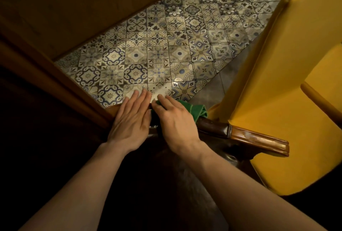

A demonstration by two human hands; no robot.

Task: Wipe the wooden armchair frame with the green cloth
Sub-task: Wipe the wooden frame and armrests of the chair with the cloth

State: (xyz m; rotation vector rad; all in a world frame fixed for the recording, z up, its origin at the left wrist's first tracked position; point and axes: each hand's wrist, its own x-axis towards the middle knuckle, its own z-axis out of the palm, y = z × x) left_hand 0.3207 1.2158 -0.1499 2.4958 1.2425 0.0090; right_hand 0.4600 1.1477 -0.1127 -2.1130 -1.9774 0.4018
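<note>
Your right hand (175, 125) presses the green cloth (192, 109) onto the wooden armchair frame (259, 137), fingers curled over it; your left hand (129, 119) lies flat, fingers together, beside it.

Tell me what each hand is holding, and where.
The right hand presses the green cloth against the wooden armrest, covering its left part. The left hand lies flat, holding nothing.

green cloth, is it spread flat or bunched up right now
Bunched up. The green cloth sits in folds under the right hand, pressed on the wooden armrest, one wad poking out past the fingers.
</note>
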